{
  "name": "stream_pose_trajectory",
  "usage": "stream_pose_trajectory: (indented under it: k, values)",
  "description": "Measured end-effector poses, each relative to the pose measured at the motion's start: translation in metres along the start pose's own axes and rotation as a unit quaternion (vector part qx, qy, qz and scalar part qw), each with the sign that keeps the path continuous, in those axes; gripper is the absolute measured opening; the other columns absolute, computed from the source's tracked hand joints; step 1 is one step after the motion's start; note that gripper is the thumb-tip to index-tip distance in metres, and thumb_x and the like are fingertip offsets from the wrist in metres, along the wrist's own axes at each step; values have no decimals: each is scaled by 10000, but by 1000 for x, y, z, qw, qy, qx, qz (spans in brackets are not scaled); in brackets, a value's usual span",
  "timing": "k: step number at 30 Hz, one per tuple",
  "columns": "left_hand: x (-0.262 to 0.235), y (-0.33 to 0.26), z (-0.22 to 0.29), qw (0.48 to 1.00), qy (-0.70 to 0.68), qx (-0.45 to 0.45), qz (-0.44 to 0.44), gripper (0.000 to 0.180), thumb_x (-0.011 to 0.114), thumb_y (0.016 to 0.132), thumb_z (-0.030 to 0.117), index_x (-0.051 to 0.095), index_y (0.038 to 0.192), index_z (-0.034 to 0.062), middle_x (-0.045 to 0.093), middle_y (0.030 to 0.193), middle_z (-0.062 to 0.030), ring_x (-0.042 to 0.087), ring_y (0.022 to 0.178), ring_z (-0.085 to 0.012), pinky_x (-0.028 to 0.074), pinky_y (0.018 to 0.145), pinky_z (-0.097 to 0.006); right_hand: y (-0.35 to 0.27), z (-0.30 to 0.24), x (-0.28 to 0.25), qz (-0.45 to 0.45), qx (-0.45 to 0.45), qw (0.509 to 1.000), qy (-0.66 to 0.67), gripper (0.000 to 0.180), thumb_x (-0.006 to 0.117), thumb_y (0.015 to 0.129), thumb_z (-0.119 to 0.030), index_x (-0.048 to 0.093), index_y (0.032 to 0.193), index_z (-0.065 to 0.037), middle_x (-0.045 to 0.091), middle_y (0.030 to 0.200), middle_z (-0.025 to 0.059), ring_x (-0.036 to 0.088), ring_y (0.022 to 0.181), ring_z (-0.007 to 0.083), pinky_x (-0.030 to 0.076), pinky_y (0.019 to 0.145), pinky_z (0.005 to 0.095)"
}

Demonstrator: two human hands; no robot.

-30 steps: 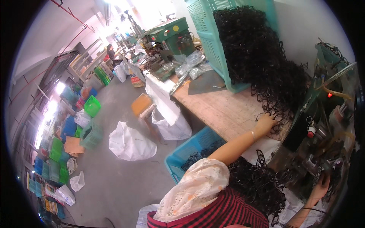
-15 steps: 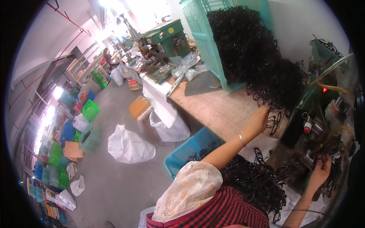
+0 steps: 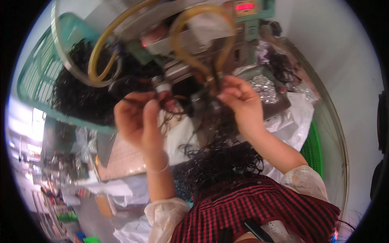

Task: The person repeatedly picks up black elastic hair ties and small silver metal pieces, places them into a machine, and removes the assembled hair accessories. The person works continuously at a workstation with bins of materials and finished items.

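While hands pinch curly black hair strand (image 3: 184, 109), left hand (image 3: 135, 117), right hand (image 3: 237, 97) crowd machine (image 3: 190, 60) edge.

Black curly hair (image 3: 221, 162), teal basket (image 3: 38, 77), red-black checked garment (image 3: 259, 210).

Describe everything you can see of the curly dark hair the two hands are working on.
The curly dark hair looks like loose, tight, glossy black ringlets, apparently synthetic or wefted. A thin strand runs between the left hand and the right hand, both raised in front of the machine; each hand pinches it in its fingers. From there the bulk hangs down in a tangled mass onto the lap, over the red checked garment. How it is fastened to the machine cannot be told.
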State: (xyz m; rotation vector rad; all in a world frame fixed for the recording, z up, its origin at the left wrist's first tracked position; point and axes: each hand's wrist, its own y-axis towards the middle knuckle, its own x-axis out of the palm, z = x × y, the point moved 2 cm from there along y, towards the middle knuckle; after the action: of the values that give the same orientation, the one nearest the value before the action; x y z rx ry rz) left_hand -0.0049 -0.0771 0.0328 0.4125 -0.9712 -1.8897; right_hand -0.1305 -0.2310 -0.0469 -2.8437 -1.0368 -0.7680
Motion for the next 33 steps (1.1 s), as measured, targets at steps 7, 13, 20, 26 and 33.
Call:
stream_pose_trajectory:
  k: [7, 13, 20, 26, 33]
  values:
    - [0, -32, 35, 995, 2, -67, -70, 141, 550, 900, -85, 531, 1038, -61, 645, 966, -185, 693, 858, -283, 596, 747, -353, -6, -33, -45, -71, -218, 854, -467, 314, 694, 778, -41, 700, 1092, -68, 606, 1246, 204, 542, 1220, 347, 425, 1047, 420]
    - [47, -33, 5, 980, 95, -84, -152, 105, 639, 893, -58, 557, 958, -60, 644, 987, -123, 641, 800, -154, 574, 724, -266, 25, 11, -130, 65, -237, 668, -703, 192, 714, 742, -82, 693, 932, -61, 621, 1205, 161, 525, 1219, 376, 439, 1025, 432]
    - [67, -23, 3, 977, 138, -90, -137, 87, 719, 859, 4, 656, 916, -11, 650, 839, 8, 566, 716, -29, 450, 606, -170, 40, 15, -135, 61, -209, 701, -679, 153, 754, 724, -142, 709, 864, -99, 634, 1208, 115, 557, 1164, 336, 494, 915, 432]
    - [65, -24, 2, 969, 192, -44, -151, 94, 735, 845, 31, 667, 879, -25, 672, 812, -20, 558, 659, -39, 472, 594, -193, 39, 19, -139, 46, -266, 674, -688, 142, 714, 757, -124, 707, 889, -72, 643, 1161, 127, 581, 1068, 358, 488, 901, 442]
    - [3, -63, 5, 978, 207, -13, -32, 143, 654, 879, -13, 655, 1020, -32, 697, 1011, -121, 661, 899, -184, 529, 822, -293, 37, 6, -130, 59, -248, 747, -614, 112, 673, 765, -80, 657, 867, -38, 649, 871, 127, 618, 842, 322, 497, 772, 414]
